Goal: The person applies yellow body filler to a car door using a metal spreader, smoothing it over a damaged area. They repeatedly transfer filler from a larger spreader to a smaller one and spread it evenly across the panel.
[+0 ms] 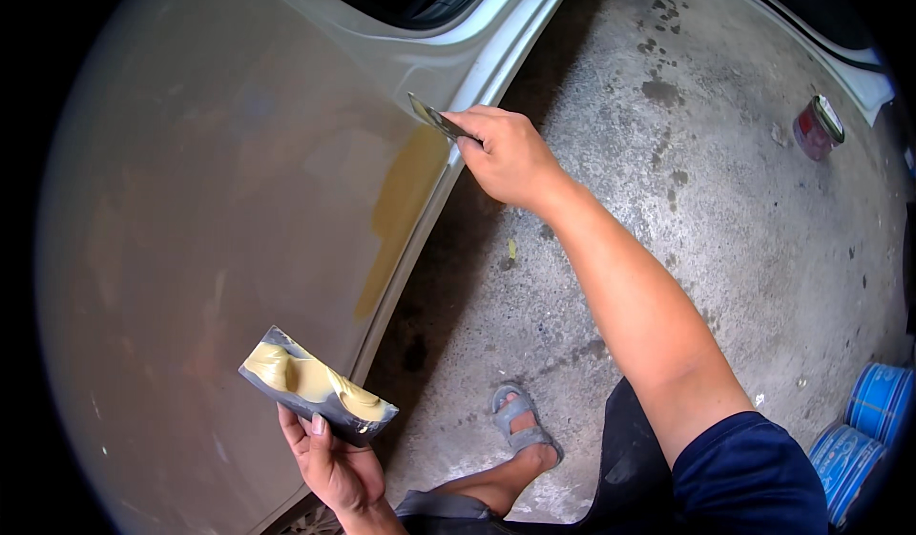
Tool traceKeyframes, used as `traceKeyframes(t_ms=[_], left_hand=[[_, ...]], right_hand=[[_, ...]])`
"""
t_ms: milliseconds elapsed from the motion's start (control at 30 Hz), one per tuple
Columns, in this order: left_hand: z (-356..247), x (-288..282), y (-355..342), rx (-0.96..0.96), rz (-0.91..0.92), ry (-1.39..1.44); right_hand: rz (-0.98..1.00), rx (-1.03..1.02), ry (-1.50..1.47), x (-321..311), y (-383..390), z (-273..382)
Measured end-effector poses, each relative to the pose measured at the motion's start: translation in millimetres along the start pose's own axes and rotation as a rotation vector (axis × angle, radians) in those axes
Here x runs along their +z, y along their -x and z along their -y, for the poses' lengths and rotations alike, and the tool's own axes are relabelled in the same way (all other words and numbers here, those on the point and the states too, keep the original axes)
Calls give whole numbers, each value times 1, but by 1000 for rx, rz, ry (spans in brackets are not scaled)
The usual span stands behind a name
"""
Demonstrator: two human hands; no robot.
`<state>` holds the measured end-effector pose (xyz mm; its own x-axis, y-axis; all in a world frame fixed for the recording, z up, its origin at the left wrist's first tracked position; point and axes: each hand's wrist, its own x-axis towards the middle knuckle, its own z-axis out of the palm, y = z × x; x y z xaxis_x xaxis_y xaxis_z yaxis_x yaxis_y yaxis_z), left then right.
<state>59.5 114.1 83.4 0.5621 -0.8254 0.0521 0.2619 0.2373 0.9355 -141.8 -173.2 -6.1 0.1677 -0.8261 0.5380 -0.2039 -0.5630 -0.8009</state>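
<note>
My right hand (506, 153) grips a thin, dark putty spreader (434, 118), its blade against the edge of a grey-beige car door (239, 210). Just below that blade, a band of yellowish body filler (401, 210) runs down along the door's edge. In my left hand (334, 468), lower down, is a dark rectangular mixing board (315, 406), pinched at its near side between thumb and fingers. Thick, cream-yellow filler (310, 379) lies heaped across the board. The board is held tilted, in front of the lower part of the door.
Stained concrete floor (620, 249) stretches to the right of the door. A reddish jar with a dark rim (818, 129) stands at the far right, and two blue cans (847, 463) are at the lower right. My sandalled foot (523, 420) is below the door edge.
</note>
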Motion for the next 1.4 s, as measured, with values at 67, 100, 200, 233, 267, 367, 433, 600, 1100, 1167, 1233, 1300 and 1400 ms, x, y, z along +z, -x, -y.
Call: traceKeyframes(t_ms=[67,100,200,233,267,367,433,600,1100,1167,1233,1300,1400], left_hand=[[0,0,0,-5,-44,-16],[0,-1,0,-3,-4,-4],[0,-1,-1,1,-8,-1],[0,-2,-1,1,-15,-1],[1,-3,-2,1,-21,-1],[2,-5,-2,2,-16,-9],[3,-7,-3,2,3,-11],[5,-7,-4,-1,21,-10],[17,7,0,-22,-20,-83],[21,7,-1,-19,-20,-91],[19,8,4,-16,-5,-90],[20,8,5,-19,1,-92],[19,12,6,-43,35,-70]], right_hand=[[4,5,3,2,0,-2],[5,7,5,3,0,-3],[18,-5,24,5,1,-8],[20,3,28,5,2,-10],[21,-1,30,5,3,-12],[35,-1,52,4,6,-22],[47,8,52,3,8,-28],[80,54,36,3,11,-40],[-10,428,-289,1,36,-61],[-25,353,-266,-1,34,-58],[-35,307,-260,-2,32,-54],[-38,269,-266,-2,31,-51],[-79,244,-180,-3,36,-51]])
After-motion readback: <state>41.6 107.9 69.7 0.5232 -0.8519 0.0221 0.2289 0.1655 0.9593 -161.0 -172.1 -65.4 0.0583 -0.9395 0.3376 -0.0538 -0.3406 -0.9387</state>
